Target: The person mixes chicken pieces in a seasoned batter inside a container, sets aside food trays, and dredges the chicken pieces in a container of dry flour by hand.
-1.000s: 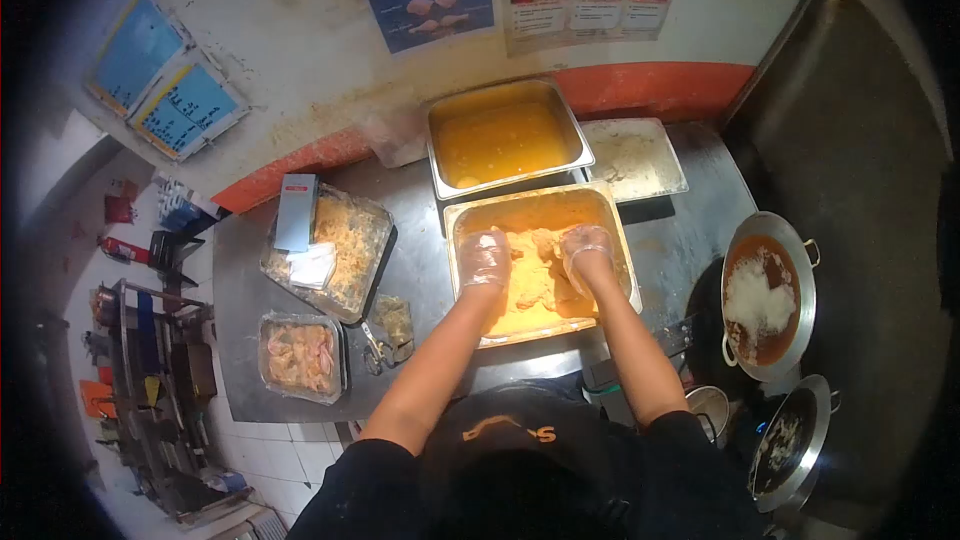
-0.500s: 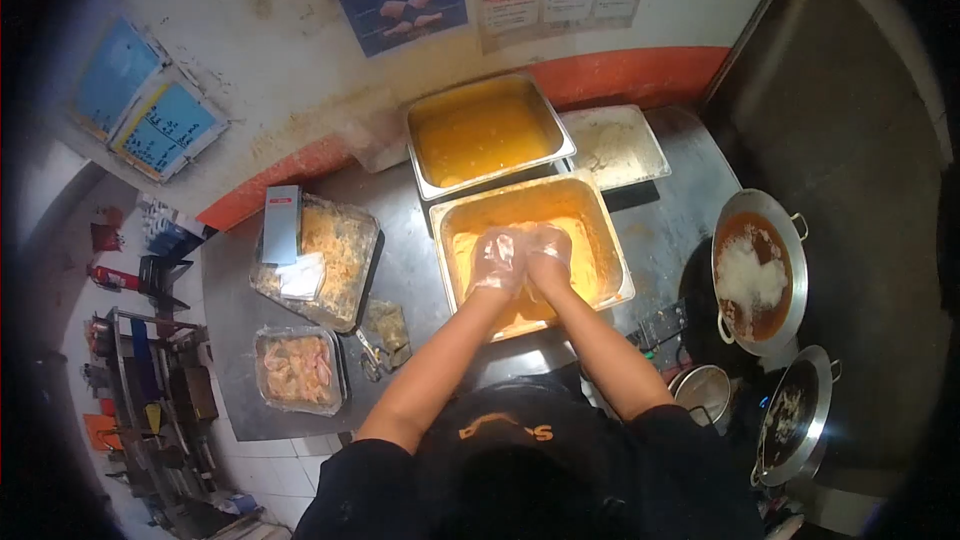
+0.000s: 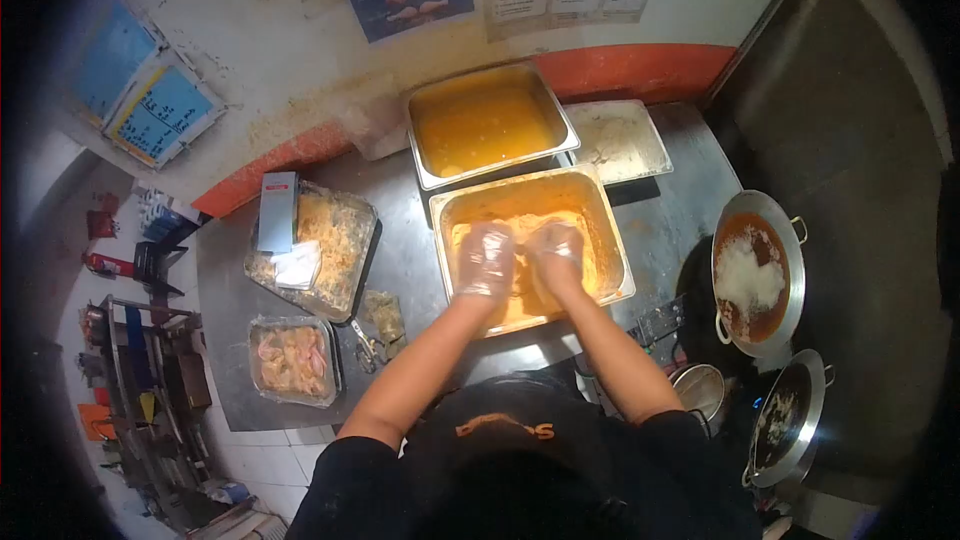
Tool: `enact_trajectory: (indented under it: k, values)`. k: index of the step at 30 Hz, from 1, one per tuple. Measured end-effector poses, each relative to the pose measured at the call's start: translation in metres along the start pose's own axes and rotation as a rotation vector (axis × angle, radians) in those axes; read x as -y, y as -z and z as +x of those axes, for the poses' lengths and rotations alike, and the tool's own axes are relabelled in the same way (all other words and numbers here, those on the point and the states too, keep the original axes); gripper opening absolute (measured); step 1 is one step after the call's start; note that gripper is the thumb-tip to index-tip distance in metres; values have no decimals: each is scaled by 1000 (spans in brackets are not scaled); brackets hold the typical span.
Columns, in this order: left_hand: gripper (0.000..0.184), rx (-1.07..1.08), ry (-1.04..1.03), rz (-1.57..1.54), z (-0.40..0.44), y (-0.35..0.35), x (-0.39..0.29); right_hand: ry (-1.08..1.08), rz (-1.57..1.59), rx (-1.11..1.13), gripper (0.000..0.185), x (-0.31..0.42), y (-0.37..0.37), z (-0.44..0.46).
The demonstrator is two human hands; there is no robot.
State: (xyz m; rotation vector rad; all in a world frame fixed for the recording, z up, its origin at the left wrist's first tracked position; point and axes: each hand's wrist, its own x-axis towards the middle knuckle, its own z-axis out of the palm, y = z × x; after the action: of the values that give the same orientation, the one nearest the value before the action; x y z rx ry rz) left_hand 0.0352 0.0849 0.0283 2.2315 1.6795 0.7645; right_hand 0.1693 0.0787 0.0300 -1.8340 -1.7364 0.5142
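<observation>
Both hands wear clear plastic gloves and are inside a metal pan (image 3: 617, 240) of orange-yellow flour-like coating (image 3: 522, 300). My left hand (image 3: 487, 258) is at the left of the pan, its fingertips down in the coating. A small gap separates it from my right hand (image 3: 556, 248), whose fingers bend down into the coating. What either hand holds, if anything, is hidden. Behind this pan stands a second metal pan (image 3: 420, 168) with orange liquid.
At the left are a tray of crumbs (image 3: 340, 265) with a grey box (image 3: 278, 212) on it, a container of raw meat (image 3: 292, 360) and scissors (image 3: 368, 346). A shallow tray (image 3: 620, 140) sits back right. Two woks (image 3: 795, 290) (image 3: 812, 430) stand at the right, near a strainer (image 3: 698, 390).
My hands came together in the middle of the pan, and now they are a little apart again. Pieces seen between them a second ago no longer show. The view has shifted slightly.
</observation>
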Motion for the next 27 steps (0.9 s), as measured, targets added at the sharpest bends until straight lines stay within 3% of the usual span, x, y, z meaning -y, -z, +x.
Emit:
enact_trajectory:
  k: [2, 3, 4, 5, 6, 7, 8, 9, 10, 13, 14, 17, 19, 21, 23, 25, 27]
  values:
    - [17, 95, -68, 216, 0, -3, 5, -299, 293, 107, 18, 11, 17, -4]
    - [17, 110, -56, 215, -10, -7, -4, -310, 293, 123, 18, -1, 3, -12]
    - [14, -122, -231, 269, -18, -7, -15, -149, 249, -54, 18, -17, -19, -15]
    - [14, -152, -244, 293, -17, -2, -9, 40, 214, -239, 20, -21, -33, -5]
    - [16, -182, -257, 318, -16, 2, -3, 62, 14, -100, 15, -11, -19, -3]
    - [20, -212, -269, 343, -17, 7, 3, 5, 357, -107, 12, 0, -7, -6]
    - [22, -180, -155, 222, -19, 46, -8, -80, 699, -89, 11, 12, 2, -13]
    - [24, -152, -47, 96, -22, 72, -10, -6, 641, -46, 9, 26, 16, -10]
    - [18, -277, -9, 15, -28, 83, 0, 68, 581, -15, 7, 40, 26, -7]
    - [17, -438, 20, 143, -51, 150, 13, 126, 876, -27, 4, 88, 20, -10]
    - [15, -481, 0, 280, -64, 151, 40, 212, 828, 81, 3, 97, 12, -6]
    - [15, -504, 6, 472, -99, 175, 95, 151, 1014, 145, 3, 128, -50, -10]
    - [16, -486, 33, 525, -116, 180, 116, 386, 594, 376, 7, 122, -124, 6]
    - [21, -524, 479, 246, -139, 164, 158, -33, 752, 411, 7, 168, -138, -17]
    - [27, -550, 472, 377, -163, 149, 201, -1, 812, 450, 10, 171, -191, -19]
    - [30, -513, 672, 174, -169, 144, 213, 65, 577, 486, 7, 181, -212, -22]
    - [30, -499, 690, 192, -170, 147, 224, 21, 664, 524, 5, 171, -261, -21]
